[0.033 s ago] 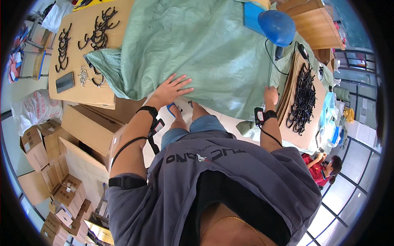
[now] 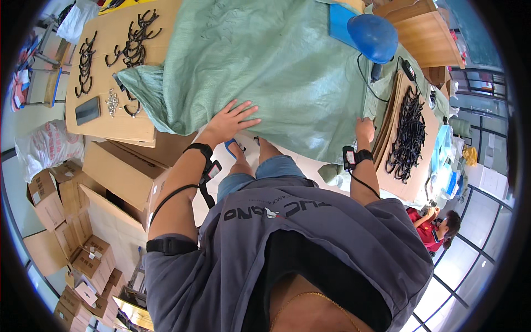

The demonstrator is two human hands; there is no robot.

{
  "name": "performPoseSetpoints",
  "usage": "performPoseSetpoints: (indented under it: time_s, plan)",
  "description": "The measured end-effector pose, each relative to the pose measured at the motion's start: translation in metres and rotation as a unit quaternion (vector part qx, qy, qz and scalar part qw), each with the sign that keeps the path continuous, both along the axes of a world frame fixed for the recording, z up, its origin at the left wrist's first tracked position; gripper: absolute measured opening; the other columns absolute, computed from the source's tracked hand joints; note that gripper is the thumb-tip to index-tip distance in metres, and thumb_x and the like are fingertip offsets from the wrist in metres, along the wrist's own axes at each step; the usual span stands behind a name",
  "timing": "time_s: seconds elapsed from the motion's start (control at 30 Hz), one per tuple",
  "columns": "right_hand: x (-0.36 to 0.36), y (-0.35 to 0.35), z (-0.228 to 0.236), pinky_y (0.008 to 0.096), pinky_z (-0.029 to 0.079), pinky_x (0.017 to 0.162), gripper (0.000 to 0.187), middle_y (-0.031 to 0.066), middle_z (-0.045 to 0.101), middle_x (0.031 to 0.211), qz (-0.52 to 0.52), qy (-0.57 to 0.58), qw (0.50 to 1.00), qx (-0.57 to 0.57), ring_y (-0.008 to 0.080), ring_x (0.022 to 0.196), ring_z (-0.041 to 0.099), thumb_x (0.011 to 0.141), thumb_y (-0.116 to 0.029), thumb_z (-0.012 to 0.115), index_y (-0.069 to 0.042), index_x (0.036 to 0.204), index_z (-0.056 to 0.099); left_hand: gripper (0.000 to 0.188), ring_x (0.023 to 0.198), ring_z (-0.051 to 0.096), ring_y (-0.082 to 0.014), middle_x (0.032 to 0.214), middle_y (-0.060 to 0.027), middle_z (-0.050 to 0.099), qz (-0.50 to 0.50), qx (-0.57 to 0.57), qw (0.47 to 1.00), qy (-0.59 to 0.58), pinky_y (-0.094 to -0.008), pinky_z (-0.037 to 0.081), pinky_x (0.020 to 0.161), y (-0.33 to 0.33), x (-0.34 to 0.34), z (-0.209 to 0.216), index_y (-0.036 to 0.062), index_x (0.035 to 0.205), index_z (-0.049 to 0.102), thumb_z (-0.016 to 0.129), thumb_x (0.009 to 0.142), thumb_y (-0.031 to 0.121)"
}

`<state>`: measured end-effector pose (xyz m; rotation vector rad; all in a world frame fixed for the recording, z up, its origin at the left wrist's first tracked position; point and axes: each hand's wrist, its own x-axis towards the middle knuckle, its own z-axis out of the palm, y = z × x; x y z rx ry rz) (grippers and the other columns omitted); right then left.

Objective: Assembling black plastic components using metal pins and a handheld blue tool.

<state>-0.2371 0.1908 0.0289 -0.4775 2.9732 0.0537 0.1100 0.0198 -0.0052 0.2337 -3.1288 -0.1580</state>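
A wide green woven plastic sheet (image 2: 265, 66) spreads over the table in front of me, creased and bunched at its left corner. My left hand (image 2: 232, 120) lies flat on the sheet's near edge with its fingers spread. Farther right, my right hand (image 2: 364, 129) is closed at the sheet's right edge and appears to grip it; the fingertips are partly hidden. Next to that hand, a tangled pile of black curved pieces (image 2: 406, 135) rests on stacked cardboard (image 2: 416, 180).
On cardboard at the left lie several black curved pieces (image 2: 133, 50), a dark flat phone-like device (image 2: 87, 110) and small metal parts (image 2: 112, 103). An open carton (image 2: 124, 171) stands below. A blue rounded object (image 2: 373, 37) sits at the back right. Another person (image 2: 434, 227) is at far right.
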Motion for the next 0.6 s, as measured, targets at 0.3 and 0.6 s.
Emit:
performPoseSetpoints:
  time_s: [0.3,0.6]
  plan:
    - [0.018,0.008,0.004,0.0400,0.039,0.067,0.029,0.0171,0.051,0.086,-0.014,-0.022,1.000,0.007,0.0320,0.081,0.048,0.066,-0.030,0.048,-0.006,0.083,0.051,0.054,0.114,0.014,-0.0160,0.124,0.0031,0.014,-0.012,-0.030,0.999,-0.025,-0.0359,0.015,0.093,-0.006,0.007,-0.002,0.0279,0.116,0.023,0.042,0.068,0.014]
    - [0.046,-0.011,0.022,0.0356,0.033,0.078,0.044,0.0161,0.041,0.104,-0.026,0.087,0.994,0.065,0.0298,0.097,0.038,0.065,-0.030,0.053,-0.006,0.099,0.041,0.059,0.114,0.014,-0.0196,0.124,-0.0037,0.014,-0.018,0.054,0.998,-0.019,-0.0365,0.014,0.092,0.000,0.008,0.005,0.0222,0.117,0.022,0.049,0.065,0.017]
